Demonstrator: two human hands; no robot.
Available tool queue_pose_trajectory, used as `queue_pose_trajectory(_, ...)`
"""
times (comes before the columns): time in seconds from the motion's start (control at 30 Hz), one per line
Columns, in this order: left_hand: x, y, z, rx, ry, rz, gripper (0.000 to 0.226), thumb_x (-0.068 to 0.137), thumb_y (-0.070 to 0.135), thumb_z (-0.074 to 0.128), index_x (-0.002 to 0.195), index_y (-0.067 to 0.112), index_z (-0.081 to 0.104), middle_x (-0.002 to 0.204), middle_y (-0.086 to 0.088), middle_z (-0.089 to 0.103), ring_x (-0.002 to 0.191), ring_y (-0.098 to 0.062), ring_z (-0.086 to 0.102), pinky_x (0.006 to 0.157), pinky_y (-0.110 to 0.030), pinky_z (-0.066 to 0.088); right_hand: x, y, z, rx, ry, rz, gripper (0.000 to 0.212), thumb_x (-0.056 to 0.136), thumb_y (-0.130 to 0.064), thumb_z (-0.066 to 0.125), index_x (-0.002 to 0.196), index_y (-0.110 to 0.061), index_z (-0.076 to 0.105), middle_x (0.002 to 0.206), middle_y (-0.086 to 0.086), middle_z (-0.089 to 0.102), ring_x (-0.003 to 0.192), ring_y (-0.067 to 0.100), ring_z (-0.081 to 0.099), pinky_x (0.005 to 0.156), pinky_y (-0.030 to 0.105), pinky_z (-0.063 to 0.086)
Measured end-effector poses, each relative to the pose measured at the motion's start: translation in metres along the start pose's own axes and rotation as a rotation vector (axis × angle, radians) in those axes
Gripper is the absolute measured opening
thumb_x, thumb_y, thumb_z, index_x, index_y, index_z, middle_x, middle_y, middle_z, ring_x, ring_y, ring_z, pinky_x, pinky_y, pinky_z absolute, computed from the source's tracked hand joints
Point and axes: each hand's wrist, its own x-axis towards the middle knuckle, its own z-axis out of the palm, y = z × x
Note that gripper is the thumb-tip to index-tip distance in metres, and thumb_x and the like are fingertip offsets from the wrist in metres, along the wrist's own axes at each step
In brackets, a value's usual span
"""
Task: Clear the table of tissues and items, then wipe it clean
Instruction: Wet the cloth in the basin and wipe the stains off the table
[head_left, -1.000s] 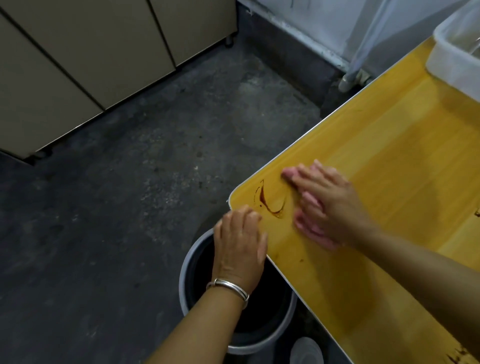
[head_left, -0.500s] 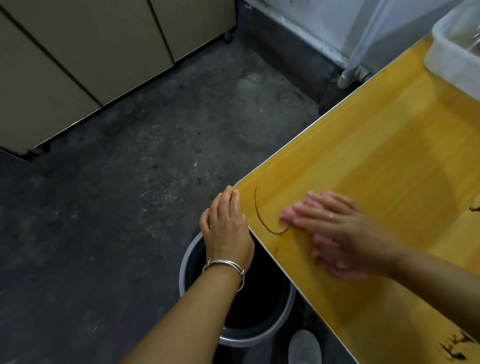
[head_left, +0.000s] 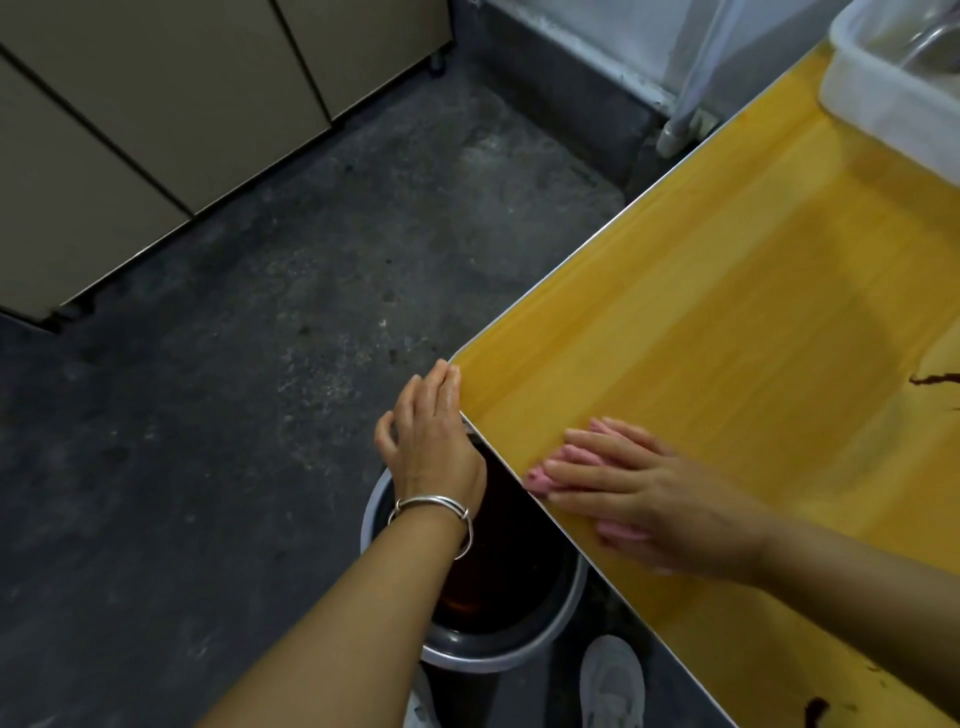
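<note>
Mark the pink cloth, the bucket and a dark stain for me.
pink cloth (head_left: 543, 477), head view, exposed left tip
bucket (head_left: 498, 661), head view, near grey rim
dark stain (head_left: 935, 378), head view, streak at right frame edge

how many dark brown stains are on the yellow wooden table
2. One dark brown stain at the view's right edge, another at the bottom right, both on the yellow wooden table. More may lie under the right hand and pink cloth.

Glossy wood-grain table (head_left: 727, 322) with metal edging, pink cloth (head_left: 571, 460), rough matt concrete floor (head_left: 311, 312).
</note>
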Motion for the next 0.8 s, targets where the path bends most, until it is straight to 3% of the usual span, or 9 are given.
queue_pose_trajectory(0.07,0.000,0.002,-0.002,-0.011,-0.010,-0.010,0.065,0.087,0.003,0.041,0.143,0.031,0.022,0.152,0.017,0.017,0.141,-0.009,0.009,0.111,-0.035,0.009,-0.019,0.021,-0.002,-0.008,0.013,0.017,0.051,0.088,-0.043,0.046,0.137,-0.032,0.042,0.147,-0.009,0.037,0.140,0.022,0.025,0.115,0.040,0.017)
queue_pose_trajectory(0.2,-0.001,0.006,-0.003,-0.020,-0.010,-0.033,0.065,0.087,0.002,0.042,0.142,0.030,0.024,0.152,0.015,0.017,0.141,-0.009,0.010,0.111,-0.036,0.011,0.029,0.046,-0.005,0.084,0.303,0.582,0.044,0.083,-0.032,0.043,0.121,-0.019,0.062,0.131,0.006,0.058,0.125,0.040,0.047,0.098,0.058,0.040)
queue_pose_trajectory(0.27,-0.002,0.008,-0.001,-0.003,-0.001,-0.035,0.063,0.087,0.003,0.042,0.142,0.029,0.025,0.151,0.014,0.018,0.140,-0.010,0.012,0.110,-0.037,0.013,0.067,0.034,-0.005,0.065,0.356,0.698,0.045,0.080,-0.030,0.041,0.114,-0.016,0.067,0.126,0.007,0.062,0.120,0.044,0.051,0.094,0.062,0.041)
queue_pose_trajectory(0.4,-0.002,0.013,0.002,0.008,0.012,-0.076,0.059,0.089,0.005,0.039,0.142,0.026,0.026,0.152,0.012,0.018,0.140,-0.011,0.013,0.109,-0.039,0.013,0.070,-0.013,0.009,0.068,0.291,0.429,0.043,0.081,-0.030,0.043,0.117,-0.022,0.064,0.130,-0.003,0.060,0.123,0.036,0.052,0.103,0.052,0.037)
queue_pose_trajectory(0.5,-0.004,0.020,0.002,0.051,0.004,-0.101,0.059,0.089,0.005,0.038,0.142,0.025,0.022,0.153,0.010,0.015,0.142,-0.013,0.009,0.110,-0.041,0.012,0.015,-0.035,0.014,0.035,0.078,0.208,0.049,0.084,-0.039,0.044,0.131,-0.028,0.050,0.144,-0.009,0.045,0.137,0.025,0.036,0.111,0.046,0.025)
queue_pose_trajectory(0.6,-0.005,0.025,0.001,0.057,-0.007,-0.115,0.062,0.088,0.002,0.038,0.142,0.025,0.022,0.153,0.009,0.013,0.142,-0.014,0.007,0.111,-0.042,0.012,-0.035,-0.018,0.008,0.014,0.033,0.118,0.050,0.091,-0.040,0.041,0.141,-0.035,0.032,0.150,-0.011,0.032,0.142,0.021,0.025,0.114,0.041,0.018)
queue_pose_trajectory(0.67,-0.006,0.028,0.000,0.060,-0.006,-0.117,0.064,0.086,0.000,0.041,0.142,0.024,0.022,0.153,0.008,0.013,0.142,-0.015,0.007,0.111,-0.042,0.013,-0.050,0.008,0.005,0.053,0.112,0.305,0.049,0.092,-0.034,0.040,0.140,-0.033,0.034,0.148,-0.007,0.038,0.140,0.026,0.029,0.112,0.045,0.025)
queue_pose_trajectory(0.73,-0.007,0.031,0.000,0.056,-0.002,-0.129,0.066,0.084,-0.002,0.043,0.142,0.023,0.023,0.153,0.007,0.013,0.142,-0.015,0.008,0.110,-0.042,0.014,-0.040,0.032,0.001,0.058,0.235,0.608,0.047,0.087,-0.030,0.039,0.133,-0.023,0.050,0.140,0.003,0.050,0.133,0.034,0.040,0.104,0.053,0.036)
queue_pose_trajectory(0.8,-0.006,0.035,0.001,0.047,0.004,-0.140,0.068,0.082,-0.002,0.043,0.142,0.022,0.023,0.153,0.006,0.014,0.141,-0.015,0.009,0.110,-0.042,0.014,-0.009,0.040,-0.003,0.063,0.285,0.849,0.051,0.083,-0.032,0.034,0.125,-0.017,0.059,0.137,0.007,0.053,0.130,0.038,0.043,0.105,0.057,0.032)
